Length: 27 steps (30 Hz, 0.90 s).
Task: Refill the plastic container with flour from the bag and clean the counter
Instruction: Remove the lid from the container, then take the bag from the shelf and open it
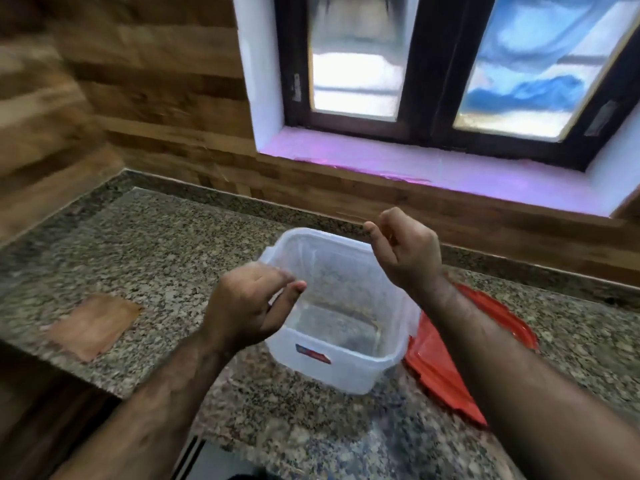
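A clear, square plastic container (346, 362) stands without its lid on the granite counter (156, 258); it looks empty inside and has a small red and blue label on its near wall. Its red lid (446, 368) lies flat on the counter against the container's right side, partly under my right forearm. My left hand (249, 306) hovers at the container's left rim with relaxed fingers and holds nothing. My right hand (405, 251) is raised over the far right corner, fingers loosely curled and empty. No flour bag is in view.
A brown wood-look patch (93, 327) lies on the counter to the left. Wood-panelled walls meet in the left corner. A window (450, 64) with a pale sill (415, 164) is behind the counter. The counter's front edge runs at the lower left.
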Tool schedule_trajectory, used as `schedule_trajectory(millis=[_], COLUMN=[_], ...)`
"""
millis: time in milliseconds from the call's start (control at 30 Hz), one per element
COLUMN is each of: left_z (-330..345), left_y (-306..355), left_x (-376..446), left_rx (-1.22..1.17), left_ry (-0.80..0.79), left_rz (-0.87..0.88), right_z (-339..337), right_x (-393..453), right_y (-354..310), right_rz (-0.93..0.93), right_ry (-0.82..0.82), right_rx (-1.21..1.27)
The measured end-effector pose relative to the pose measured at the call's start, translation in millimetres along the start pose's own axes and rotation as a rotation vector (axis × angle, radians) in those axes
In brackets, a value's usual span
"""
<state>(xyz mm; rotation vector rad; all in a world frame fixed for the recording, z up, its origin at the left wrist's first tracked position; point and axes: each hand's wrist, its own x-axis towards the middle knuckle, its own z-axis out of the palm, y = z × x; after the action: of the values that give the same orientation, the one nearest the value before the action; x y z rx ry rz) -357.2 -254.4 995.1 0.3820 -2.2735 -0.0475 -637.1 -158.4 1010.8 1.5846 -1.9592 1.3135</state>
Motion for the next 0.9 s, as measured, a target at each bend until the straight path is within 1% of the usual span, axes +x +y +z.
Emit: schedule_trajectory(millis=[100, 200, 300, 367, 533, 600, 700, 833, 900], left_z=[-34.4, -83.7, -140.5, -181.8, -304.4, -356.4, -429.3, -510.3, -539.4], left_y=[-37.0, -94.2, -159.9, -207.2, -318.4, -361.8, -426.6, -488.8, -510.0], left_x=[25.4, 56.7, 92.0, 113.7, 163.3, 182.9, 209.5, 242.9, 255.6], left_rx=[0.076, 0.137, 0.216, 0.256, 0.382, 0.456, 0.659, 0.966, 1.033], left_ry=[0.071, 0.161, 0.191, 0.207, 0.291, 0.311, 0.372, 0.461, 0.423], left_rz=[-0.115, -0.221, -0.319, -0.362, -0.388, -0.404, -0.382, -0.510, -0.579], right_z=[26.7, 77.3, 134.0, 172.2, 250.8, 276.4, 311.4, 358.1, 379.4], right_x=[57.2, 125.5, 198.2, 247.3, 371.5, 418.3, 484.8, 565.0, 596.9], right_y=[-43.3, -102.9, -170.7, -216.8, -335.6, -380.8, -440.2, -503.5, -529.8], right_rz=[-0.096, -0.179, -0.266, -0.318, -0.416, -0.453, -0.499, -0.535, -0.557], right_ry=[-0.053, -0.135, -0.172, -0.195, -0.305, -0.284, -0.241, -0.173, -0.119], right_rx=[0.000, -0.026, -0.053, -0.059, -0.091, -0.119, -0.182, -0.250, -0.303])
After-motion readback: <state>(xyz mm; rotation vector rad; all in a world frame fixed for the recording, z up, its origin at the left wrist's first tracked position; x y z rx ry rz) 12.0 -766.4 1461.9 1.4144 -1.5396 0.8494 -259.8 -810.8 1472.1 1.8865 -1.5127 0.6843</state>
